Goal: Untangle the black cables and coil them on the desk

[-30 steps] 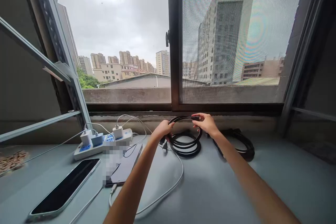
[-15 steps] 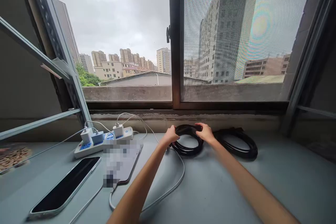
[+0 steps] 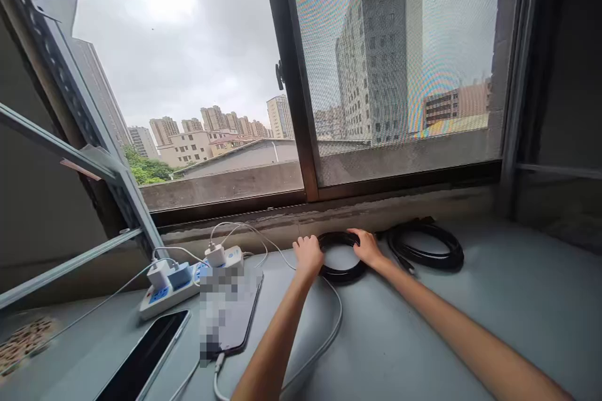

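Note:
A coil of black cable (image 3: 342,275) lies by the wall under the window, between my two hands. My left hand (image 3: 308,254) grips its left side, knuckles up, with the fingertips hidden. On the opposite side my right hand (image 3: 368,248) has its fingers curled over the coil's upper right edge. A second coil of black cable (image 3: 442,260) sits just right of my right hand, and a connector end (image 3: 410,268) sticks out at its front. A pale charging cord (image 3: 339,313) loops over the table in front of my left hand.
To the left a white power strip (image 3: 149,311) holds several plugged-in chargers. In front of it lie a dark-screened phone (image 3: 145,357) and a partly blurred phone or tablet (image 3: 242,319) with a cord attached. A metal frame (image 3: 134,200) stands at the left, and the window ledge (image 3: 277,219) runs behind.
The view has tilted and shifted. My left hand has turned so that its back faces up. Both hands remain at the same coil's sides, and a connector now shows beside the second coil.

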`<state>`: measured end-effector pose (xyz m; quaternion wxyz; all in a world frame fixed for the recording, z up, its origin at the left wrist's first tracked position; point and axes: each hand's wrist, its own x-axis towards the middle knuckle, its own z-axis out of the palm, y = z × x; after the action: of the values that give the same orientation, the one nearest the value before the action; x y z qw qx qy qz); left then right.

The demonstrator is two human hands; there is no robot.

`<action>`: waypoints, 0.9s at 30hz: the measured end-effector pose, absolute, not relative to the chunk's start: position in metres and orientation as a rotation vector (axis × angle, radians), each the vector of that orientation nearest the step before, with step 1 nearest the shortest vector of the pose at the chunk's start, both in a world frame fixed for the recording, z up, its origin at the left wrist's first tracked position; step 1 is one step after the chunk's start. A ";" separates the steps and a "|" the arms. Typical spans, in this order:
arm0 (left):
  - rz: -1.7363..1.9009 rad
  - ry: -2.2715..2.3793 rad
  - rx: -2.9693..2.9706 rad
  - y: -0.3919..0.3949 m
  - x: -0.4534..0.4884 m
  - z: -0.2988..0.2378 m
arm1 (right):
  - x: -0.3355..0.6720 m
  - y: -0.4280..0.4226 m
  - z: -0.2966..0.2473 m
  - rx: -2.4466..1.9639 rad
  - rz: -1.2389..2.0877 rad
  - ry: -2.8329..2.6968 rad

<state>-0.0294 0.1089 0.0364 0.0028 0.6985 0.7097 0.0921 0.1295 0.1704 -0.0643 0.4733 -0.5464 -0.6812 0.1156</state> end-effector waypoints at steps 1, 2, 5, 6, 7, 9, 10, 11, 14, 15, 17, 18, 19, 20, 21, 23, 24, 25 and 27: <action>0.333 2.243 2.211 0.106 -0.030 0.042 | 0.128 0.170 -0.065 -1.332 0.266 -1.650; 0.389 2.255 2.227 0.103 -0.030 0.049 | 0.126 0.170 -0.066 -1.328 0.248 -1.632; 0.588 2.238 2.270 0.091 -0.028 0.078 | 0.124 0.169 -0.070 -1.323 0.193 -1.574; 0.657 2.212 2.290 0.085 -0.025 0.088 | 0.124 0.168 -0.071 -1.325 0.174 -1.554; 0.714 2.156 2.326 0.078 -0.022 0.096 | 0.125 0.167 -0.072 -1.329 0.154 -1.533; 0.778 1.995 2.419 0.061 -0.013 0.104 | 0.128 0.164 -0.074 -1.332 0.112 -1.495; 0.784 1.906 2.469 0.053 -0.009 0.103 | 0.129 0.162 -0.074 -1.328 0.091 -1.481; 0.777 1.821 2.518 0.044 -0.005 0.099 | 0.130 0.160 -0.074 -1.319 0.069 -1.471; 0.633 1.570 2.660 0.022 -0.002 0.066 | 0.130 0.152 -0.072 -1.278 0.003 -1.463; 0.516 1.455 2.714 0.016 -0.005 0.052 | 0.130 0.149 -0.072 -1.267 -0.019 -1.464; 0.201 1.267 2.780 0.008 -0.014 0.026 | 0.128 0.142 -0.070 -1.258 -0.063 -1.467; 0.172 1.279 2.768 0.005 -0.021 0.016 | 0.127 0.140 -0.069 -1.258 -0.083 -1.470; 0.176 1.315 2.757 0.004 -0.028 0.009 | 0.127 0.137 -0.068 -1.260 -0.100 -1.475; 0.171 1.331 2.746 0.004 -0.035 0.004 | 0.127 0.135 -0.068 -1.263 -0.116 -1.482; 0.175 1.361 2.731 0.005 -0.041 0.001 | 0.127 0.134 -0.067 -1.265 -0.129 -1.492; 0.181 1.417 2.701 0.007 -0.051 0.002 | 0.127 0.131 -0.066 -1.267 -0.149 -1.512; 0.184 1.446 2.686 0.008 -0.054 0.003 | 0.127 0.130 -0.066 -1.268 -0.158 -1.521; 0.185 1.475 2.673 0.009 -0.057 0.004 | 0.127 0.128 -0.065 -1.269 -0.166 -1.528; 0.184 1.533 2.651 0.010 -0.059 0.004 | 0.127 0.127 -0.065 -1.276 -0.181 -1.539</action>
<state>-0.0589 0.0097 0.0044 0.0367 0.8636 0.4993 0.0600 0.1269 0.1266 -0.0647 0.5370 -0.5362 -0.6468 -0.0758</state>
